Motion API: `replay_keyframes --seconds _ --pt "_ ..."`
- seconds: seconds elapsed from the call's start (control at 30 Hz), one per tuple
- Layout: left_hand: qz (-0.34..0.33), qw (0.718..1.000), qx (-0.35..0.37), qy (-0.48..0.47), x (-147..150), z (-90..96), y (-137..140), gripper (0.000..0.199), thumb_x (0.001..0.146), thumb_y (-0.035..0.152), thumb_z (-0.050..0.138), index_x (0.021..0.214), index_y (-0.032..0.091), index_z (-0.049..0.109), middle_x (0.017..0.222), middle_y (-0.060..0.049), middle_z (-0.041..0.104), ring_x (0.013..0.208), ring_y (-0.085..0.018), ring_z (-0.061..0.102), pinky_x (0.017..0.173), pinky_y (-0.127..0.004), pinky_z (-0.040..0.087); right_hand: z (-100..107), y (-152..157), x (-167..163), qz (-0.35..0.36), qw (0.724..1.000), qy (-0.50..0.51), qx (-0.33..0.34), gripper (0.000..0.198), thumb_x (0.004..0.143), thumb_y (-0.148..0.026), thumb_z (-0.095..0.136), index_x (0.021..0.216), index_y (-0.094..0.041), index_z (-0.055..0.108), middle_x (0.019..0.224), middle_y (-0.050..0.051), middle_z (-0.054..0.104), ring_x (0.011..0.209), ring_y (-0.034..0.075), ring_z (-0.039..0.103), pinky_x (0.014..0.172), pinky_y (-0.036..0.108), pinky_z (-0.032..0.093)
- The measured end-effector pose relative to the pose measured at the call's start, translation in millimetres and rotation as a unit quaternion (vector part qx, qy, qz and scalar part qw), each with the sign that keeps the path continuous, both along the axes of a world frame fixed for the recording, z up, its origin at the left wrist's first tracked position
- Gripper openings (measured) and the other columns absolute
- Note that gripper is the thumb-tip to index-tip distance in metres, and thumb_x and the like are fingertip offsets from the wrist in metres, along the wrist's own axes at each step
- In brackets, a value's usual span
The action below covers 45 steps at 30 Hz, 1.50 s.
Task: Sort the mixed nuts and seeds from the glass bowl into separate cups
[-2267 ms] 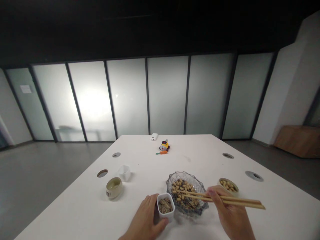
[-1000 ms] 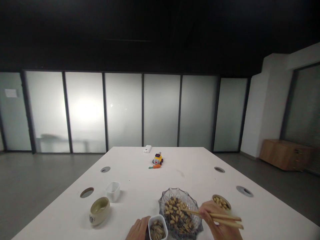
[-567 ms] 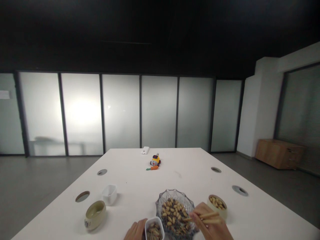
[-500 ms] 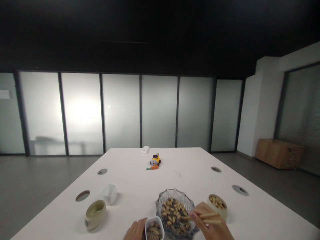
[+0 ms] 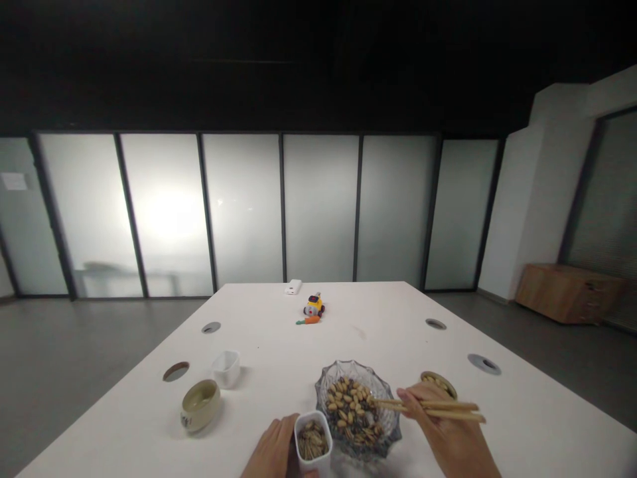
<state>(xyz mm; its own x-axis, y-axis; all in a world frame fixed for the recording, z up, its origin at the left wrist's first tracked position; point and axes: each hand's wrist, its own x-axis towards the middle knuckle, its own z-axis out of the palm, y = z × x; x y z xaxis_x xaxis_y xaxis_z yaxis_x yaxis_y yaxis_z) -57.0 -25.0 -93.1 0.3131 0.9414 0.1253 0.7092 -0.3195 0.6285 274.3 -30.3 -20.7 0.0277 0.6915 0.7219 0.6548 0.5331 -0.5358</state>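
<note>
My right hand (image 5: pixel 430 415) is closed around a pair of wooden chopsticks (image 5: pixel 452 410). Their tips reach over the right side of a scalloped glass bowl (image 5: pixel 391 392), which holds pistachios (image 5: pixel 348 398) mixed with dark seeds and striped sunflower seeds (image 5: pixel 363 435). Whether the tips pinch a nut is too small to tell. My left hand (image 5: pixel 276 445) wraps a small white plastic cup (image 5: pixel 327 458) standing against the bowl's left side; striped seeds (image 5: pixel 312 440) lie in it. Behind my right hand, a small ceramic bowl (image 5: pixel 438 375) with pistachios is partly hidden.
On the left stand an oval ceramic bowl (image 5: pixel 200 415) and a white plastic cup (image 5: pixel 226 370). Farther back lie a toy carrot (image 5: pixel 309 320), a yellow toy vehicle (image 5: pixel 314 306) and a white device (image 5: pixel 293 287). The white table (image 5: pixel 279 352) has round cable holes (image 5: pixel 176 372) along both sides.
The view has tilted slightly, so the table sits higher in it. My right hand and the chopsticks have shifted a little away from me over the bowl. My left hand keeps the cup.
</note>
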Motion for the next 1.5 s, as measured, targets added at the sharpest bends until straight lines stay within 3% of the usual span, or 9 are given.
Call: replay_keyframes --seconds 0.1,0.2,0.33,0.5,0.73,0.93,1.13,1.5 --pt "0.003 1.000 -0.025 0.010 5 14.5 -11 0.066 0.076 0.030 0.079 0.139 0.016 0.064 0.136 -0.018 0.069 0.127 -0.037 0.060 0.114 -0.044 0.043 3 -5 -2 -0.006 0.998 0.065 -0.012 0.049 0.099 -0.067 0.062 0.080 -0.025 0.080 0.083 0.006 0.081 0.073 0.024 0.078 0.067 0.032 0.066" --pt "0.003 1.000 -0.012 -0.009 11 33.5 -25 0.054 0.083 0.029 0.072 0.135 0.018 0.064 0.135 -0.015 0.069 0.125 -0.033 0.060 0.112 -0.041 0.044 5 -12 -11 0.025 0.989 0.143 -0.039 0.047 0.100 -0.063 0.063 0.081 -0.024 0.080 0.083 0.007 0.080 0.076 0.025 0.079 0.071 0.034 0.069" --pt "0.016 1.000 -0.015 -0.021 14 47.3 -34 0.052 0.084 0.033 0.073 0.134 0.019 0.064 0.133 -0.013 0.069 0.123 -0.032 0.060 0.111 -0.040 0.044 5 -24 -35 0.094 0.987 0.126 -0.043 0.041 0.100 -0.057 0.066 0.083 -0.024 0.082 0.084 0.008 0.080 0.077 0.024 0.078 0.071 0.032 0.067" --pt "0.003 1.000 -0.004 -0.016 12 44.0 -33 0.049 0.087 0.031 0.072 0.134 0.021 0.062 0.134 -0.012 0.069 0.122 -0.031 0.059 0.110 -0.041 0.044 12 -33 -51 0.121 0.987 0.102 -0.016 0.041 0.099 -0.059 0.067 0.081 -0.026 0.082 0.080 0.007 0.079 0.074 0.023 0.075 0.067 0.031 0.063" --pt "-0.002 1.000 0.001 -0.007 11 41.0 -31 0.048 0.088 0.032 0.075 0.133 0.022 0.063 0.130 -0.012 0.070 0.120 -0.032 0.061 0.107 -0.042 0.046 21 -19 -14 0.017 0.998 0.010 0.063 0.050 0.105 -0.061 0.058 0.074 -0.025 0.074 0.072 0.004 0.074 0.069 0.021 0.069 0.066 0.034 0.054" --pt "-0.004 1.000 0.019 -0.002 8 38.1 -30 0.044 0.089 0.033 0.073 0.131 0.022 0.064 0.127 -0.012 0.071 0.117 -0.033 0.063 0.105 -0.044 0.048 16 -12 -8 0.044 0.998 -0.033 0.001 0.057 0.106 -0.065 0.051 0.070 -0.024 0.069 0.067 0.003 0.069 0.063 0.021 0.064 0.063 0.034 0.049" --pt "-0.005 1.000 0.027 -0.005 6 35.4 -28 0.045 0.089 0.034 0.074 0.132 0.022 0.064 0.126 -0.012 0.072 0.117 -0.034 0.064 0.104 -0.045 0.049 15 -16 -11 0.092 0.992 -0.035 -0.077 0.047 0.105 -0.058 0.059 0.077 -0.023 0.074 0.076 0.004 0.072 0.071 0.021 0.068 0.067 0.033 0.052" --pt "0.002 1.000 0.020 0.002 6 37.0 -28 0.047 0.088 0.037 0.075 0.131 0.021 0.064 0.123 -0.013 0.072 0.113 -0.034 0.065 0.101 -0.045 0.049 14 -14 -8 0.089 0.995 -0.022 -0.033 0.043 0.106 -0.054 0.059 0.080 -0.024 0.075 0.077 0.005 0.071 0.072 0.022 0.068 0.071 0.034 0.055"
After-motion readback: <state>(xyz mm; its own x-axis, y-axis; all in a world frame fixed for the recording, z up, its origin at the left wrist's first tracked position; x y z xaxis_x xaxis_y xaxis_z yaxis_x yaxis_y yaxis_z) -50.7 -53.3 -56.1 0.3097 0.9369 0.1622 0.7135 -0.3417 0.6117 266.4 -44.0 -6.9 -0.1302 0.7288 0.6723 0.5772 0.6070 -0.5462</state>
